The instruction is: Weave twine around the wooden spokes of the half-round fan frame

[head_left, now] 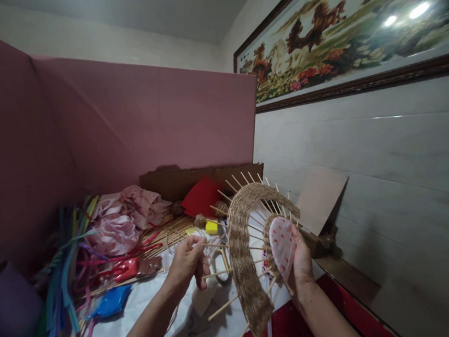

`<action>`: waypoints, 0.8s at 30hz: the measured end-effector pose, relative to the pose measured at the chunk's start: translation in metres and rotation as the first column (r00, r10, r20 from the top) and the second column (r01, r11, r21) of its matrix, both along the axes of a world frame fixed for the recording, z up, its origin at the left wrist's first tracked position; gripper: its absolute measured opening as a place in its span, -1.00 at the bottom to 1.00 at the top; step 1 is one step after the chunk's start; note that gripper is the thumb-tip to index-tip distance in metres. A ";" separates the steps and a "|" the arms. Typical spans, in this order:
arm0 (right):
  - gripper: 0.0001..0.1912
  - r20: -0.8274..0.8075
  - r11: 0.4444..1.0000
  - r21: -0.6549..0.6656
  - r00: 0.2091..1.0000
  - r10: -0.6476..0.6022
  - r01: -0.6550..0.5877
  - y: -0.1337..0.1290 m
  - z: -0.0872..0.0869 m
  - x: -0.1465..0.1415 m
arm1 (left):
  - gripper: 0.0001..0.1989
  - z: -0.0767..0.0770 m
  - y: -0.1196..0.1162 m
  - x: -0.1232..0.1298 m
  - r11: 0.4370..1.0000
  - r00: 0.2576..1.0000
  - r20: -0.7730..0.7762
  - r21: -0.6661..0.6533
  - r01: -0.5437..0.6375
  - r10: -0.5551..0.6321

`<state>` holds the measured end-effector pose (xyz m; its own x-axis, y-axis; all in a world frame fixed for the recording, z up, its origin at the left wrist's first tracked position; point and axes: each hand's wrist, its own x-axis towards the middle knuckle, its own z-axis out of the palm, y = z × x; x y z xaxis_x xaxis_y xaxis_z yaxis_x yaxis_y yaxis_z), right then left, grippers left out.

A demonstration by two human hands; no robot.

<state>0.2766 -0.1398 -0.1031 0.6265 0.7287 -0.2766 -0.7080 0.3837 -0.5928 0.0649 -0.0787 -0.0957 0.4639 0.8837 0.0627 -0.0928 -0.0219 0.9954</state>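
A woven piece (238, 240) of twisted brown cord curves in a wide arc over thin wooden sticks that fan out from a small inner woven part. Over that inner part lies a white cloth patch (282, 244) with red dots. My right hand (302, 266) is wrapped round the inner end, its fingers partly hidden behind the piece. At the arc's left side, my left hand (189, 261) pinches the tip of one stick between thumb and finger. Scissors (221, 266) lie on the white sheet behind the sticks.
Dotted pink cloth (115, 225), coloured strips (62, 272), a blue packet (111, 301) and loose sticks lie at left. Behind are red felt (201, 196), cord balls and a yellow block (211, 227). A board (321, 196) leans on the right wall.
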 end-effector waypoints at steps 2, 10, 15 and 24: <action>-0.66 0.005 1.000 0.019 1.000 0.020 -0.020 -0.001 -0.001 0.000 | -0.65 -0.001 0.001 0.000 1.000 0.999 -0.023 -0.001 -0.024 0.024; -0.64 0.010 0.999 0.014 0.999 0.037 -0.037 -0.001 -0.003 0.000 | -0.65 0.004 0.000 -0.003 0.999 0.995 -0.098 0.035 -0.029 0.032; -0.65 -0.001 1.000 0.015 1.000 0.022 -0.022 0.000 -0.002 -0.001 | -0.65 0.006 0.001 -0.004 0.999 0.992 -0.126 0.040 -0.004 0.009; -0.64 0.031 1.000 0.005 0.999 -0.014 0.014 0.003 -0.004 0.001 | -0.58 0.007 0.003 -0.014 0.997 0.999 -0.016 0.062 0.048 -0.047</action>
